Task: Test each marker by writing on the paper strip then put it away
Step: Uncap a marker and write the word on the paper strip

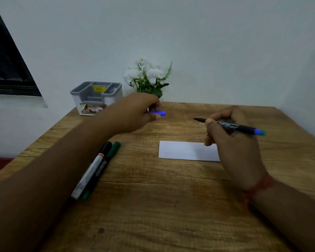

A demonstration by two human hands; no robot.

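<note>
Wooden worktop [153, 206] set against a pale wall, seen from the person's head. The right hand [231, 140] holds an uncapped blue marker [229, 126] in a writing grip, its fingers [210, 124] curled round the barrel; the tip points left and the blue end right, the marker lifted clear of the surface. The heel of this hand overlaps the right end of the white paper strip [185, 150], which lies flat near the worktop's centre. The left hand [140, 111] reaches to the far side, its fingers pinching the blue cap [159, 113] just above the wood, well left of the marker tip. The left forearm [62, 160] crosses the near left of the worktop and partly hides the group of markers lying there: a white-barrelled marker [90, 174] with a red band, a green marker [109, 157] beside it and touching it, and a dark one behind, mostly covered. At the far left corner stands a grey desk organiser [96, 97] with several compartments and a yellow label. To its right, against the wall, stands a bunch of white flowers [147, 77], its base hidden by the left hand. A dark window frame [7, 70] fills the upper left.
</note>
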